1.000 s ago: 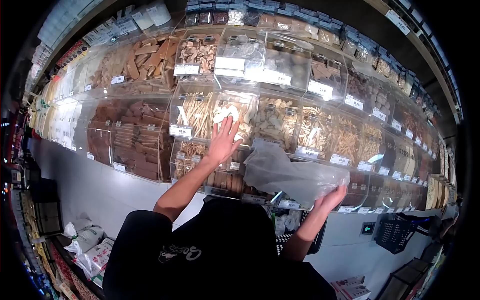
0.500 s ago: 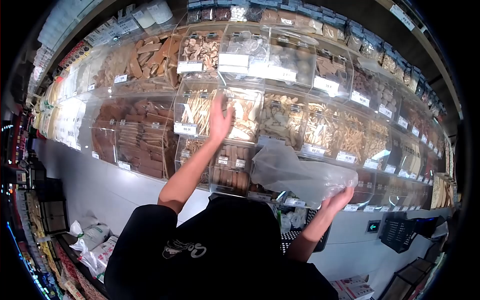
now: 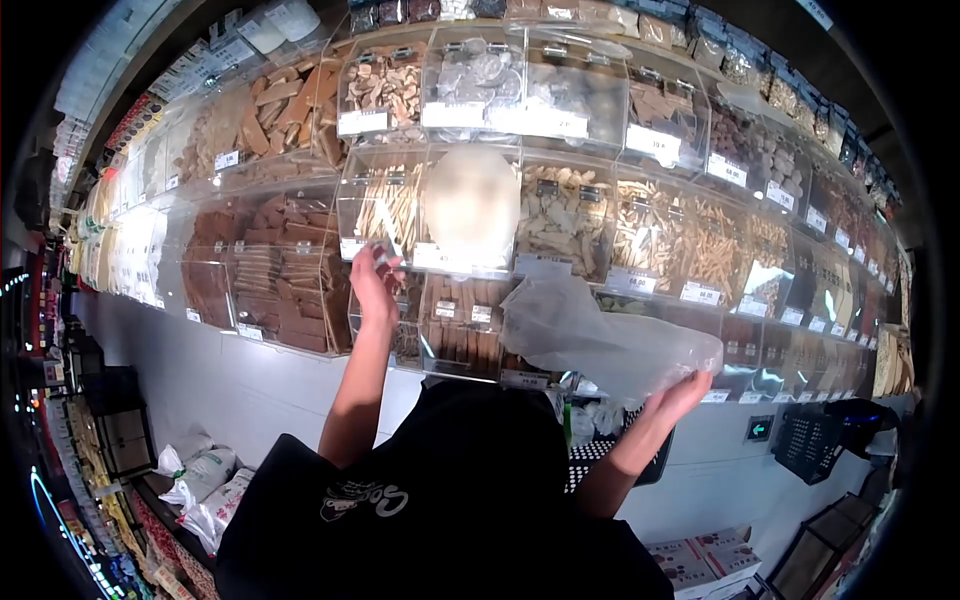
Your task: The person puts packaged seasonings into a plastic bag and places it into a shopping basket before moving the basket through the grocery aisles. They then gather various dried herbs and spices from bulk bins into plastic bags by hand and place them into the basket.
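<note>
Room up the middle, a bag across the right
I could pass between the left hand [image 3: 374, 287] and the plastic bag [image 3: 610, 345], up to the lower stick bin [image 3: 462, 370], whose clear front wall stops me. The bag, gripped by the right hand [image 3: 682, 397], screens lower bins to the right. A pale blur hides much of the bin above [image 3: 440, 258]; I can't tell how its lid stands.
</note>
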Motion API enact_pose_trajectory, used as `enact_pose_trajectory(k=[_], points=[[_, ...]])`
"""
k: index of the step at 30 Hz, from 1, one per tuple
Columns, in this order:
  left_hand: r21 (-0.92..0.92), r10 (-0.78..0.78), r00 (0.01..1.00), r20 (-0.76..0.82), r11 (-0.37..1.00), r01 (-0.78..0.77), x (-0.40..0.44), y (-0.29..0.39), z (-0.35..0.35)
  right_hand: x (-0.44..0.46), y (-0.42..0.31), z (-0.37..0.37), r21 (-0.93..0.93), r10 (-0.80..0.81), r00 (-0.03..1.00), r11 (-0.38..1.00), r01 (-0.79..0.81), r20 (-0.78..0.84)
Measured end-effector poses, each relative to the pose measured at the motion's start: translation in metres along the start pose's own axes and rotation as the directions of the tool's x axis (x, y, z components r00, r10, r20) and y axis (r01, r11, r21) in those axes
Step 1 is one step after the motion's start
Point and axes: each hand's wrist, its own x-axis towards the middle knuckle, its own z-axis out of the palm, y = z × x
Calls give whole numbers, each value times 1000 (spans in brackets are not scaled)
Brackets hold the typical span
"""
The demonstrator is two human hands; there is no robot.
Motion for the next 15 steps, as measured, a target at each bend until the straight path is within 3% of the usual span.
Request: enact_pose_trajectory(k=[2, 4, 6, 8, 10, 11, 13, 15], points=[[32, -113, 992, -57, 993, 115, -50, -17, -9, 0, 4, -7, 24, 7, 1000, 1000, -7, -5], [73, -259, 965, 40, 964, 256, -66, -45, -31, -3, 3, -10, 16, 25, 999, 1000, -25, -22], [249, -340, 908, 245, 927, 281, -77, -59, -27, -6, 1, -13, -45, 40, 999, 998, -41, -36], [443, -389, 830, 400, 874, 197, -77, -72, -19, -8, -4, -12, -68, 60, 997, 996, -63, -49], [528, -369, 796, 480, 846, 74, -70, -79, -13, -13, -13, -16, -92, 71, 995, 993, -78, -75], [521, -379, 787, 487, 849, 86, -64, -80, -11, -16, -20, -17, -108, 55, 996, 992, -62, -70], [517, -328, 734, 595, 855, -37, -65, -72, -6, -32, -43, -12, -113, 51, 997, 992, -58, -64], [453, -259, 625, 736, 875, -171, -79, -53, 6, -53, -63, -1, -29, 98, 992, 994, -101, -75]])
